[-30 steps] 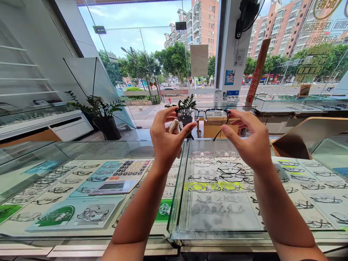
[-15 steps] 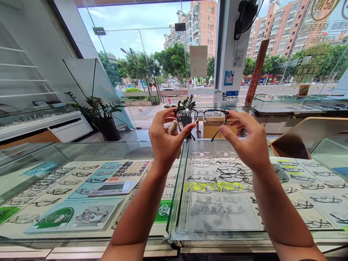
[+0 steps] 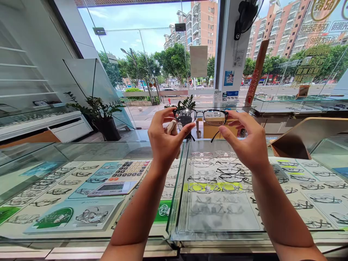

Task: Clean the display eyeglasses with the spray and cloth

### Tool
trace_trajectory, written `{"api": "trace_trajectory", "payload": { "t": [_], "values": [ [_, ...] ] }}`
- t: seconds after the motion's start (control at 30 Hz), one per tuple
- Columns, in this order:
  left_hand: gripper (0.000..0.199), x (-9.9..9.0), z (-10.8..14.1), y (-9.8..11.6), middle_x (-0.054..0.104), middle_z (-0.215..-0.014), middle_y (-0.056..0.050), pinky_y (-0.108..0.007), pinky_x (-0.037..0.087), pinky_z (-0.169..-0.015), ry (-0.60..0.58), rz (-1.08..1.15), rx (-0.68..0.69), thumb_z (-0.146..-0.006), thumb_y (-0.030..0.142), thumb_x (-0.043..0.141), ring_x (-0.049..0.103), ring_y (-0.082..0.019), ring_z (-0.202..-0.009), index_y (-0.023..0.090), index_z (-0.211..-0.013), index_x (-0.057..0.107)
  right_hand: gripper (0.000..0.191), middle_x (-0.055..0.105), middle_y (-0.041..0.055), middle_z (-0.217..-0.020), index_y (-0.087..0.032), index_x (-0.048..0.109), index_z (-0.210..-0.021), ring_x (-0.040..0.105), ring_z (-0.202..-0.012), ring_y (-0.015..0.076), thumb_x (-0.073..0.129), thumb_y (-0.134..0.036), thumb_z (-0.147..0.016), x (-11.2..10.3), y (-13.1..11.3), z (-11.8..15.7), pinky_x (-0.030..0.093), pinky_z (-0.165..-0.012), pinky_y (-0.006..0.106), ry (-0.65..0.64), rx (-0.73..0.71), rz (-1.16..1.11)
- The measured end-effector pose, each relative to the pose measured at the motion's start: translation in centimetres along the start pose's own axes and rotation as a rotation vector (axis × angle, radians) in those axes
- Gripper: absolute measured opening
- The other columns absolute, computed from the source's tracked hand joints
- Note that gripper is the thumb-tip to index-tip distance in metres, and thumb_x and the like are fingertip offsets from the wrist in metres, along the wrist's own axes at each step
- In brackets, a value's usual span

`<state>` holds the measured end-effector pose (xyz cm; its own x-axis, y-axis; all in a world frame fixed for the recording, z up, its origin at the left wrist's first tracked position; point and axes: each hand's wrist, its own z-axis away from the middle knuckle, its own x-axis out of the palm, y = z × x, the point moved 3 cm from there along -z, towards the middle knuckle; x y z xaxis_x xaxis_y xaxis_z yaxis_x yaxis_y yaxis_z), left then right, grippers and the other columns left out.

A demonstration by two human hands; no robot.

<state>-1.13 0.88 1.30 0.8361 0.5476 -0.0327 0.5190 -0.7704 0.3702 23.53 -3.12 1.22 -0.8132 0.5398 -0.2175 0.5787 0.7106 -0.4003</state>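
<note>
A pair of dark-rimmed eyeglasses [image 3: 200, 112] is held up level above the glass counter, its temple arms pointing down toward me. My left hand [image 3: 166, 136] pinches the left end of the frame between thumb and fingers. Tucked in the same hand is a crumpled beige cloth [image 3: 171, 128], partly hidden by the palm. On the other side, my right hand [image 3: 246, 136] is closed on the right end of the frame. Through the lenses I see a plant and a yellowish box behind.
Below lies a glass display case [image 3: 187, 217] with several rows of spectacles. A calculator [image 3: 119, 179] rests on the left counter near a green-and-blue leaflet [image 3: 73, 217]. A wooden-edged tilted board [image 3: 307, 137] stands at right. Potted plants [image 3: 108, 127] are beyond the counter, before glass doors.
</note>
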Motion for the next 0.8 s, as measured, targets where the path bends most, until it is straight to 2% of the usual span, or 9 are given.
{"api": "trace_trajectory", "payload": {
  "t": [0.17, 0.37, 0.5, 0.8],
  "values": [
    [0.064, -0.1, 0.1, 0.3, 0.073, -0.112, -0.006, -0.038, 0.059, -0.086, 0.023, -0.031, 0.023, -0.074, 0.059, 0.094, 0.07, -0.022, -0.096, 0.026, -0.124, 0.07, 0.045, 0.079, 0.0084, -0.122, -0.027, 0.074, -0.133, 0.076, -0.097, 0.0262, 0.075, -0.049, -0.093, 0.0, 0.3, 0.0, 0.064, -0.087, 0.049, -0.013, 0.011, -0.011],
    [0.066, -0.3, 0.6, 1.2, 0.071, -0.107, -0.005, -0.037, 0.058, -0.082, 0.089, -0.129, 0.127, -0.071, 0.057, 0.096, 0.068, -0.022, -0.09, 0.026, -0.122, 0.069, 0.051, 0.08, 0.01, -0.129, -0.028, 0.071, -0.139, 0.078, -0.096, 0.028, 0.073, -0.053, -0.094, 0.3, 1.0, 0.0, 0.063, -0.09, 0.054, -0.091, 0.066, 0.003],
    [0.065, -0.4, 0.6, 1.7, 0.07, -0.107, -0.005, -0.037, 0.057, -0.08, 0.101, -0.143, 0.162, -0.071, 0.055, 0.097, 0.068, -0.022, -0.089, 0.027, -0.123, 0.07, 0.053, 0.08, 0.0099, -0.13, -0.027, 0.071, -0.139, 0.078, -0.096, 0.0279, 0.074, -0.053, -0.093, 0.4, 1.2, 0.0, 0.063, -0.092, 0.054, -0.093, 0.095, -0.01],
    [0.066, 0.3, 0.2, 0.0, 0.075, -0.114, -0.006, -0.036, 0.059, -0.082, -0.034, 0.019, -0.017, -0.074, 0.058, 0.095, 0.074, -0.022, -0.096, 0.027, -0.125, 0.069, 0.047, 0.078, 0.0088, -0.12, -0.026, 0.071, -0.131, 0.075, -0.102, 0.0273, 0.078, -0.048, -0.09, 0.0, 0.2, 0.1, 0.064, -0.087, 0.047, 0.014, 0.013, 0.024]
  ]
}}
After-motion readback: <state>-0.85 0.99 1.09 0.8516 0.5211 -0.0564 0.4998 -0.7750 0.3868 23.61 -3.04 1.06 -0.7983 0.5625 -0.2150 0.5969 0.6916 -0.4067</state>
